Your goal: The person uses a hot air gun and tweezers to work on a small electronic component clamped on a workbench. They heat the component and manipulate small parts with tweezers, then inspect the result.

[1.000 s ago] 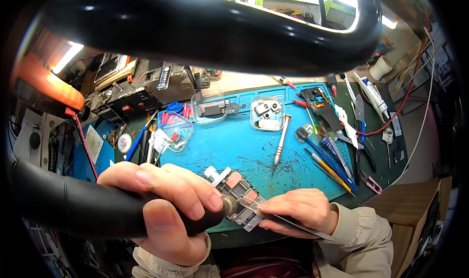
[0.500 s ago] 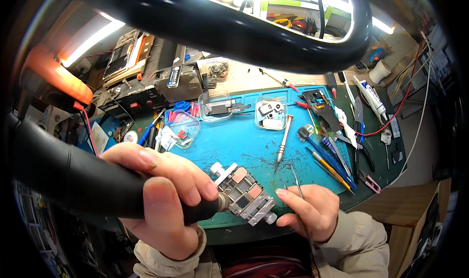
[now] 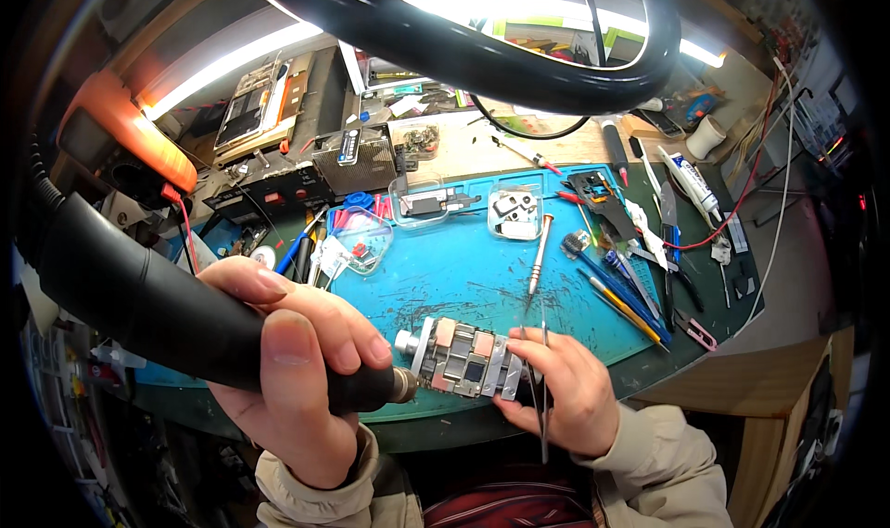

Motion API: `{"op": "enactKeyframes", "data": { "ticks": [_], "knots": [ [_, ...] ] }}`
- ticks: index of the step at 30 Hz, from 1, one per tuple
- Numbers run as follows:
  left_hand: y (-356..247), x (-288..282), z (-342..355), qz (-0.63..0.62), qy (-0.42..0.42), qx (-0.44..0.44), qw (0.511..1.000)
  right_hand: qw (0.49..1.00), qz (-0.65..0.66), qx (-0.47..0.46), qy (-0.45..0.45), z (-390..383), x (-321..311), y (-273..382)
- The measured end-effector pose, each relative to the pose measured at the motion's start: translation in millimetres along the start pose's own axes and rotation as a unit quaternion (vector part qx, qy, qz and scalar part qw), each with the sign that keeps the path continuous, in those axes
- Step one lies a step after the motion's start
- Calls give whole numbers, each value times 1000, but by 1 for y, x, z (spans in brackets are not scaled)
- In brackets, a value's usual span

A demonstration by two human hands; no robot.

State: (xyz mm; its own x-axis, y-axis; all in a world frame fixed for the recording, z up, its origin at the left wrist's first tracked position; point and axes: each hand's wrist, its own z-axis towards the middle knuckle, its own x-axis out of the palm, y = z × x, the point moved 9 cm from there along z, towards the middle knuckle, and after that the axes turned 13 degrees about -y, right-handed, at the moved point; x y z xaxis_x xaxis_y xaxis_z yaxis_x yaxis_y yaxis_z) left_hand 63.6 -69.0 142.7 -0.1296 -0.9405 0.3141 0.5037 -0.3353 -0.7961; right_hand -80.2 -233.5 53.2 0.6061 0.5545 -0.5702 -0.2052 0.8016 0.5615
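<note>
My left hand (image 3: 292,361) is closed around the black hot-air gun handle (image 3: 158,292), whose metal nozzle (image 3: 402,384) points right, at the near left end of a silver clamp fixture (image 3: 423,350). The fixture holds a small circuit board (image 3: 456,361) with pinkish pads and a dark chip, lying roughly level above the blue mat (image 3: 408,273). My right hand (image 3: 547,394) pinches the fixture's right end between thumb and finger while also holding upright steel tweezers (image 3: 543,431).
Small clear parts boxes (image 3: 514,213), a silver screwdriver (image 3: 540,259), brushes and tools (image 3: 630,301) lie across the mat and bench. An orange device (image 3: 130,134) and equipment boxes (image 3: 357,166) stand at the back left. A black loop (image 3: 482,60) arches overhead.
My right hand has drawn the tweezers off the board, swung them more upright and taken hold of the fixture's right end. The fixture is turned more level, and the gun sits slightly lower right.
</note>
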Motion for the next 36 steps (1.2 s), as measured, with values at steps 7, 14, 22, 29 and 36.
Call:
{"op": "enactKeyframes", "data": {
  "ticks": [7, 14, 22, 29, 36],
  "knots": [
    [-4, 4, 0, -12, 21, 1, 1000, 980, 107, -61, 154, 37, 5, -33],
    [8, 22, -8, -43, 52, 11, 998, 999, 32, -21, -6, 24, -33, -17],
    [24, 28, -7, -45, 36, -21, 998, 999, 39, -17, 26, 20, -14, -34],
    [27, 36, -9, -31, 46, -19, 998, 995, 27, -81, 57, 44, -7, -37],
    [31, 46, -17, -36, 65, -17, 997, 985, 165, 37, -32, 12, -29, -27]
  ]
}}
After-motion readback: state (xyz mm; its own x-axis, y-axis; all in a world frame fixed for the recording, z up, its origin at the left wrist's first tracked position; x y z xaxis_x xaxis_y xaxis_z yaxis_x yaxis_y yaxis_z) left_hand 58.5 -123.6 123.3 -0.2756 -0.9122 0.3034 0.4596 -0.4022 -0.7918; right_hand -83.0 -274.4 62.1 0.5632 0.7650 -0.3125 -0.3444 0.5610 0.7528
